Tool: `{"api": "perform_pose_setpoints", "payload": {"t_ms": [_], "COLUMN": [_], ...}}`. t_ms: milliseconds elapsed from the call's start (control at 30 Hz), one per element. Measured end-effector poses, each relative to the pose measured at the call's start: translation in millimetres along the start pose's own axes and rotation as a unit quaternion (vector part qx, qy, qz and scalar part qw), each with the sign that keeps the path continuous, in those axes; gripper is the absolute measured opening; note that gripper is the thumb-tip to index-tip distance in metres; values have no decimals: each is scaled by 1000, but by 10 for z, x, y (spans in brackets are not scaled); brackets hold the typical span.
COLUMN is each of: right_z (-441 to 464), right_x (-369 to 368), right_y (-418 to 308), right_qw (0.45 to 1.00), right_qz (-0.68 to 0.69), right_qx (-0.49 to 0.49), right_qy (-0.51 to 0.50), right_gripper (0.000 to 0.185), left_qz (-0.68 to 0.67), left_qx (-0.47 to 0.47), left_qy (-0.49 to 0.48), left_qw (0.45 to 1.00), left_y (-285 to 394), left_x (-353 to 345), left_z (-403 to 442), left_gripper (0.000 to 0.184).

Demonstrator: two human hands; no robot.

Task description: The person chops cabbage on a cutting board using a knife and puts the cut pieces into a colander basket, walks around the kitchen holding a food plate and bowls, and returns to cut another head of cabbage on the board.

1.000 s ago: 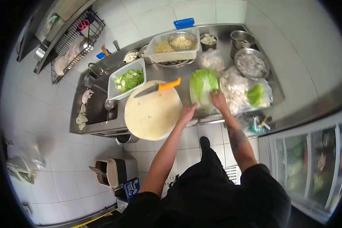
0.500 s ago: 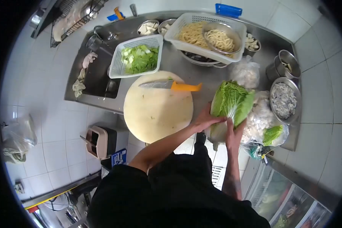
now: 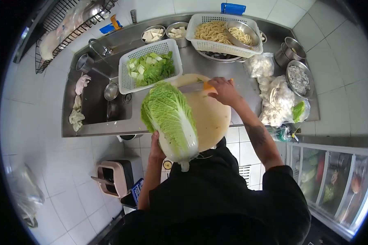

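A large napa cabbage (image 3: pixel 171 118), green leaves at the top and white stem below, is in my left hand (image 3: pixel 156 148), held over the left part of the round cutting board (image 3: pixel 212 118). Clear plastic seems to cover its lower end, where a twisted tip sticks out. My right hand (image 3: pixel 225 90) is closed around the orange handle of a knife (image 3: pixel 209 86) at the board's far side. The blade points left, and the cabbage leaves hide part of it.
Behind the board stands a white basket (image 3: pixel 124 77) of cut leaves. Another basket (image 3: pixel 225 48) holds noodles and a metal bowl. Bagged white food (image 3: pixel 276 100) and a bowl (image 3: pixel 298 77) of greyish pieces lie right. A sink (image 3: pixel 98 104) is left.
The cabbage has moved left from the counter's right side to over the board, now in my left hand alone. My right hand has left it and taken the knife handle.
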State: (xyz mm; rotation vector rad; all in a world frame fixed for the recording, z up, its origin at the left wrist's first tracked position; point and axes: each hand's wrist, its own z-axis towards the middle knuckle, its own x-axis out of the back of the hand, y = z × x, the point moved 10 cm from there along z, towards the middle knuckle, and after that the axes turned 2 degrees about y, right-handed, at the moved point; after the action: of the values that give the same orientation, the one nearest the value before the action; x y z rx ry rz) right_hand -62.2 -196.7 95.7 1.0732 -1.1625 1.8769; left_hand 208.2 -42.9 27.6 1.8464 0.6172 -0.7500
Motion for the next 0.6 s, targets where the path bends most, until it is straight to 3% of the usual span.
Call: {"api": "perform_pose_setpoints", "payload": {"t_ms": [67, 233, 300, 367, 400, 433, 467, 500, 533, 567, 600], "right_z": [113, 97, -88, -456, -680, -923, -1175, -1418, -1553, -1709, -1894], "right_x": [-406, -555, -126, 3, 153, 313, 394, 442, 528, 599, 569], "right_y": [-35, 103, 82, 388, 463, 489, 537, 561, 395, 240, 113], "right_qw": [993, 988, 980, 983, 977, 967, 958, 945, 942, 894, 830], "right_qz": [-64, -36, 22, 29, 18, 8, 46, 85, 89, 177, 263], "right_qx": [23, 6, -116, -143, -192, -240, -276, -313, -323, -410, -490], "right_qy": [-101, -149, -162, -108, -96, -82, -59, -32, -30, -30, -28], "right_gripper": [47, 49, 47, 44, 41, 38, 33, 29, 29, 24, 22], "left_qz": [50, 113, 145, 430, 429, 595, 735, 739, 553, 330, 299], "left_qx": [42, 98, 99, -43, -37, -53, -69, -67, -47, -19, -38], "left_qy": [19, 67, 67, 136, 134, 198, 252, 247, 206, 152, 166], "left_qw": [998, 987, 982, 892, 893, 777, 626, 624, 806, 932, 939], "left_y": [189, 123, -38, 64, 14, 185, 338, 332, 213, 50, 29], "left_x": [6, 10, -164, -236, -357, -489, -612, -572, -403, -321, -203], "left_z": [-86, 232, 388, 509, 502, 440, 386, 409, 458, 512, 474], "left_gripper": [65, 65, 70, 89, 89, 97, 104, 104, 107, 109, 107]}}
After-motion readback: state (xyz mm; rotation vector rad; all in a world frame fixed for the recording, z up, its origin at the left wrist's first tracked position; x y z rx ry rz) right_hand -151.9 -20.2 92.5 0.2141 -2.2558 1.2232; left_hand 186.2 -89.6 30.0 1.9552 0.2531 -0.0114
